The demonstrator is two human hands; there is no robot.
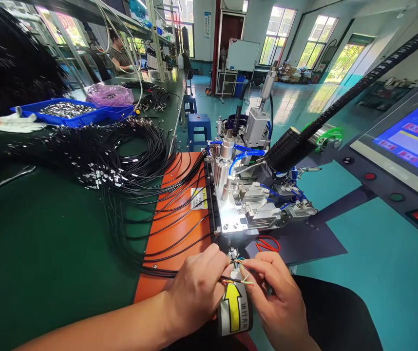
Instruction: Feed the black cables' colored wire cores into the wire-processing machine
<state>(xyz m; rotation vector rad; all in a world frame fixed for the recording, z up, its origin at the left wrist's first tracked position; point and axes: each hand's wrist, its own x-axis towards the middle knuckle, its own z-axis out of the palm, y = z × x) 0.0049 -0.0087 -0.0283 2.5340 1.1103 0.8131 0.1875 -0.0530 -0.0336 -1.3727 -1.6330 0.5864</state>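
Observation:
My left hand (203, 280) is closed on black cables (160, 273) that run in from the left across the orange plate. Thin coloured wires (247, 282), red, green and yellow among them, fan out from the cable ends past its fingertips. On the other side my right hand (276, 285) pinches at fine wires by thumb and forefinger. Between the two sits a small metal fixture (234, 253) at the machine's near end. Below it is a rounded part with a white label and a yellow arrow (234, 307). Fingers partly hide the wire ends.
An assembly machine (253, 195) with metal cylinders and blue air tubes stands ahead. Bundled black cables (132, 151) lie on the green table (48, 243), near blue trays (73, 119) of small metal parts. A control screen (413, 141) is at right; a person (119, 53) sits far left.

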